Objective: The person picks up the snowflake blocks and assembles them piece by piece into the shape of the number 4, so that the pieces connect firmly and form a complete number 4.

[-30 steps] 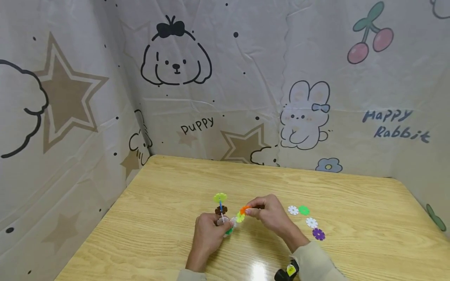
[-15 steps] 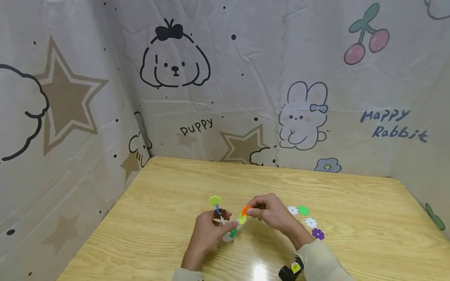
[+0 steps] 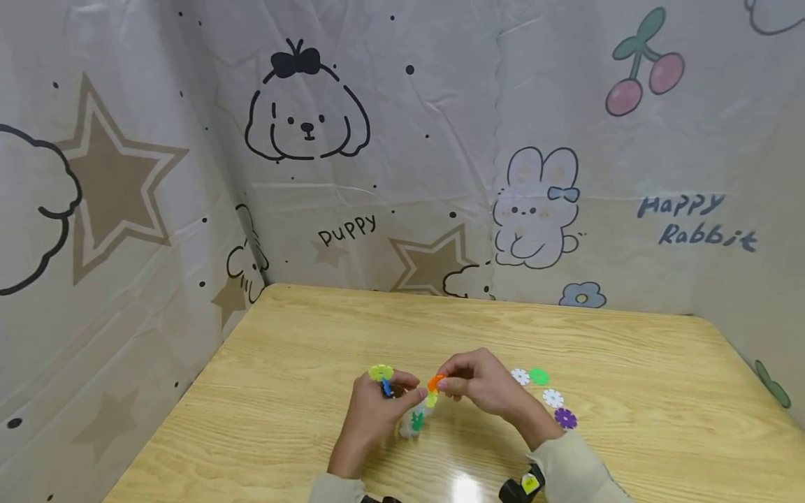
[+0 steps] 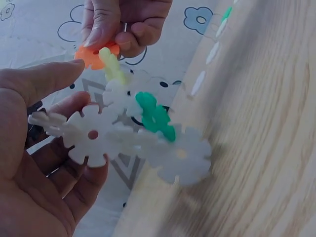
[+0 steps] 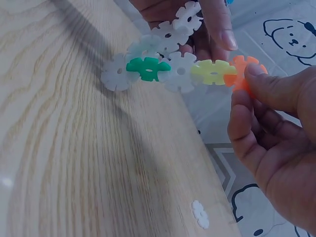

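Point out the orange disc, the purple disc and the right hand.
Orange disc [image 4: 92, 59]: left wrist view, on its uncovered face.
Purple disc [image 3: 565, 418]: head view, on its middle.
Right hand [image 3: 487, 384]: head view, on the back.

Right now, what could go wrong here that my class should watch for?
The right hand pinches an orange notched plastic disc; a tug might pull it off the adjoining yellow notched plastic disc. The loose purple notched plastic disc appears close to the right cream fabric sleeve, which could perhaps brush it away.

White glare [image 3: 466, 487] marks the table [image 3: 295, 349], while wrist views look dimmer.
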`<action>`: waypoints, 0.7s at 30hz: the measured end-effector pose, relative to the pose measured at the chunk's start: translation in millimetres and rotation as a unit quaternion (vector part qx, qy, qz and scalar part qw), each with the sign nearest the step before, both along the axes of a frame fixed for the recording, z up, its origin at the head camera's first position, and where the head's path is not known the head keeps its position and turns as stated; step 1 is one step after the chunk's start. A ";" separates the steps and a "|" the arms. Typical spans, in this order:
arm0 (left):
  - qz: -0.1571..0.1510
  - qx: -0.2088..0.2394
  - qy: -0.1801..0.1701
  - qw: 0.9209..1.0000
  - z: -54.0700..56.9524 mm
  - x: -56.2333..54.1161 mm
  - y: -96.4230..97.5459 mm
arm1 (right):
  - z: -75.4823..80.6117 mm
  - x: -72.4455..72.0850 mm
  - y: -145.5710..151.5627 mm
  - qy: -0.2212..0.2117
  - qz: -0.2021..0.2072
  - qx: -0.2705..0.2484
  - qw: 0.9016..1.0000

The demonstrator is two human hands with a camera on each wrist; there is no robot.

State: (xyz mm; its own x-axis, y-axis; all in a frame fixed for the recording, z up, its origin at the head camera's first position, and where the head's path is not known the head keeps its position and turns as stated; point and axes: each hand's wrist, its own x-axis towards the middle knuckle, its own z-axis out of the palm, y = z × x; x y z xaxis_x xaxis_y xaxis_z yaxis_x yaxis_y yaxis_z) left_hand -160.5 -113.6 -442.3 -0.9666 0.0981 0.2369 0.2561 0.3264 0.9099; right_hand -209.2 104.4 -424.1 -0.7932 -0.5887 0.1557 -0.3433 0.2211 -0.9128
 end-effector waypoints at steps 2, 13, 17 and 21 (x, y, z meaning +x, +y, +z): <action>-0.004 0.008 0.004 1.000 0.9 0.3 0.9 | 1.2 0.6 -0.3 0.004 0.004 -0.001 1.000; -0.006 0.053 0.014 0.998 3.0 0.4 3.1 | 4.6 3.4 -4.5 0.005 0.023 -0.020 1.000; -0.007 0.054 0.024 0.998 3.2 -0.3 2.8 | 4.6 2.7 -6.1 0.010 0.026 -0.017 0.999; -0.010 0.051 0.033 0.998 4.2 -0.3 2.0 | 4.1 1.0 -6.9 0.003 0.029 -0.016 0.999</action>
